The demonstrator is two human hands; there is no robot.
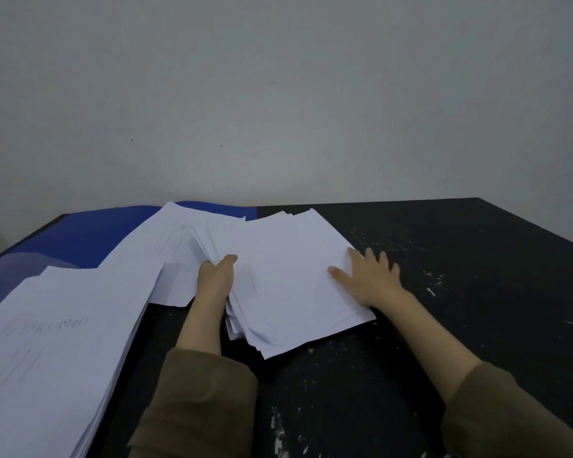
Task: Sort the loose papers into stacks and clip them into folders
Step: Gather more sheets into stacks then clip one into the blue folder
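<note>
A loose stack of white papers (pixel 291 279) lies fanned on the black table (pixel 460 259) in the middle. My left hand (pixel 216 279) grips the stack's left edge, thumb on top and fingers underneath. Spread flat, my right hand (pixel 367 276) presses on the stack's right edge. More white sheets (pixel 166 246) spread to the left over an open blue folder (pixel 80 239) at the back left. A thick pile of pencil-marked paper (pixel 53 352) fills the near left.
A plain grey wall (pixel 278 94) rises right behind the table's far edge. The black tabletop is scuffed with white flecks on the right and near side. Olive sleeves cover both forearms.
</note>
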